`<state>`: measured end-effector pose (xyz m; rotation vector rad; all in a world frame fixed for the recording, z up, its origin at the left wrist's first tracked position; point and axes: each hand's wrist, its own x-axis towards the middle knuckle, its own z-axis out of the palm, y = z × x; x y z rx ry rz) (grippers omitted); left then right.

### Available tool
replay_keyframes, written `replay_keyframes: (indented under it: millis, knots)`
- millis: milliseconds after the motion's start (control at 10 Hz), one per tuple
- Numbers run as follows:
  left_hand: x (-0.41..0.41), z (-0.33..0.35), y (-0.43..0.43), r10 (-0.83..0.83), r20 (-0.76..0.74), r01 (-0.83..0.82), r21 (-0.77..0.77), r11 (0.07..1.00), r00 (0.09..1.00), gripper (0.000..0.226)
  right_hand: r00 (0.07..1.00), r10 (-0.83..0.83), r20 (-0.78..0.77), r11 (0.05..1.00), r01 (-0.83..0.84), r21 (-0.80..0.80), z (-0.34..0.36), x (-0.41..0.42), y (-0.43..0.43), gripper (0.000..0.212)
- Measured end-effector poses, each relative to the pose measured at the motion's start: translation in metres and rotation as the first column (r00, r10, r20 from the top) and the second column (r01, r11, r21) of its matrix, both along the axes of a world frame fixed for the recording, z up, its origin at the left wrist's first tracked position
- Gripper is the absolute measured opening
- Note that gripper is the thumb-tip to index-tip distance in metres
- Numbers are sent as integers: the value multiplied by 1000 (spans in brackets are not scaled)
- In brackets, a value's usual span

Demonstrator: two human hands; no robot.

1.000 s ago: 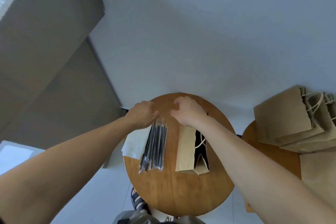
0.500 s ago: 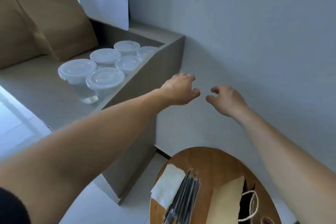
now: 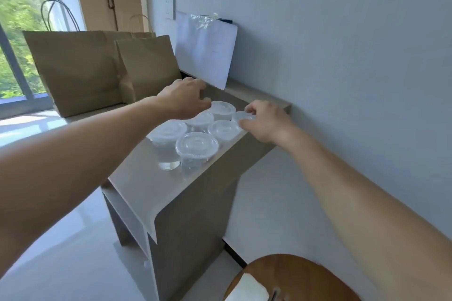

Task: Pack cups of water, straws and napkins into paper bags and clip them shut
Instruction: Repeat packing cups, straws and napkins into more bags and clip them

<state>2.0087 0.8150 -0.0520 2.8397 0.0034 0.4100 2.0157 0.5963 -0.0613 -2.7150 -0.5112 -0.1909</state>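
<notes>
Hands were both out over the cups (image 3: 197,146). Left hand (image 3: 183,99) was palm down above the back ones, fingers loosely curled; couldn't tell if it touched or held anything. Right hand (image 3: 265,122) pinched the lid rim of the rightmost cup (image 3: 241,116) between thumb and fingers.

Nearest, at the bottom edge: round wooden table (image 3: 305,273) with a white napkin (image 3: 247,288) on it, cut off by the frame.

Beyond that, a grey table (image 3: 151,186) stood against the wall, with the cups packed tight together near its right edge. They were short, clear plastic, with flat clear lids and ridged rims. Water was visible in the front two.

Behind them two brown paper bags stood upright, with twisted handles: big bag (image 3: 80,68) on the left, smaller bag (image 3: 149,66) overlapping it. A white sheet (image 3: 205,51) in a plastic sleeve leaned on the wall just right of the bags. Window (image 3: 14,32) far left, greenery outside.
</notes>
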Motion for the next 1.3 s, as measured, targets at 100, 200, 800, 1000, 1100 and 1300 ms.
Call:
replay_keyframes:
  millis: [100, 200, 800, 1000, 1100, 1300]
  knots:
    - [-10, -7, 43, 101, -24, -101, -1, 995, 995, 54, 983, 170, -64, 985, -171, -13, -7, -3, 49, 65]
    - [-20, -19, 72, 165, -64, -166, -6, 986, 984, 56, 941, 250, -227, 944, -289, -157, -21, -10, 85, 90]
    - [-19, -7, 75, 142, 3, -142, -45, 989, 990, 57, 961, 256, -105, 966, -258, -7, 2, -17, 91, 99]
    - [-4, 24, 34, 35, 79, -32, -37, 999, 996, 50, 980, 198, 10, 972, -198, 127, 61, -40, 28, 92]
    - [2, 24, -13, -75, 89, 81, -58, 995, 993, 54, 995, 93, 34, 978, -98, 186, 68, -54, -21, 90]
    - [9, -3, -135, -323, 24, 323, -47, 945, 946, 55, 987, -158, -6, 980, 157, 118, 41, -88, -126, 95]
